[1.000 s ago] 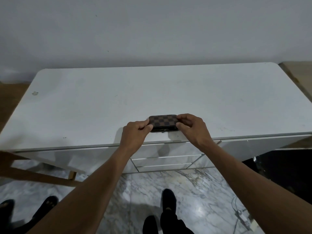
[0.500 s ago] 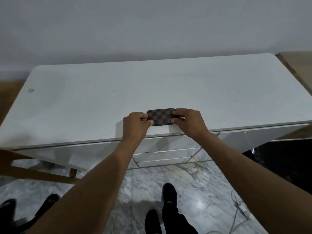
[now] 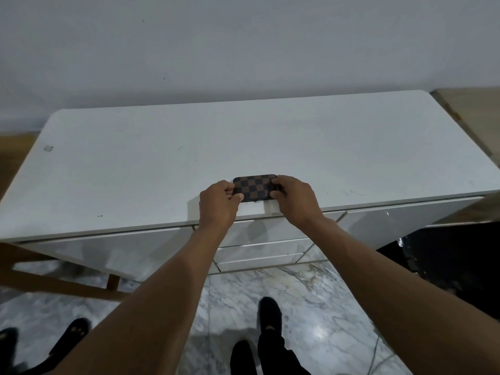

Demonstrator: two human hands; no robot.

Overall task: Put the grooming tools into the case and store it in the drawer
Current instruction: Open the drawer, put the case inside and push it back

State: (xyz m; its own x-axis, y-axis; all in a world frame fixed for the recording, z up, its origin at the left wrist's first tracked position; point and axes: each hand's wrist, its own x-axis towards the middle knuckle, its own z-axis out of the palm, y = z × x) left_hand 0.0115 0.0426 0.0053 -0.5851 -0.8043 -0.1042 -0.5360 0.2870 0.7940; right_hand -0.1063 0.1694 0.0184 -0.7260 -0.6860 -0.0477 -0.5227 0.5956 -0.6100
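Note:
A small brown and black checkered case (image 3: 255, 187) lies closed near the front edge of the white dresser top (image 3: 216, 147). My left hand (image 3: 218, 204) pinches its left end and my right hand (image 3: 295, 199) pinches its right end. Below the top's edge, between my wrists, sits the shut top drawer (image 3: 259, 230), with two more shut drawer fronts (image 3: 259, 257) under it. No grooming tools are in sight.
A plain grey wall stands behind the dresser. Wooden furniture (image 3: 470, 109) flanks it at the right, and a wooden frame (image 3: 54, 282) stands at lower left. Marble floor (image 3: 297, 307) lies below, with my dark shoes (image 3: 267, 312) and a cable (image 3: 378, 347) at the right.
Both hands have stayed clamped on the case's ends. The case looks tilted up a little more toward me, and the view has shifted slightly.

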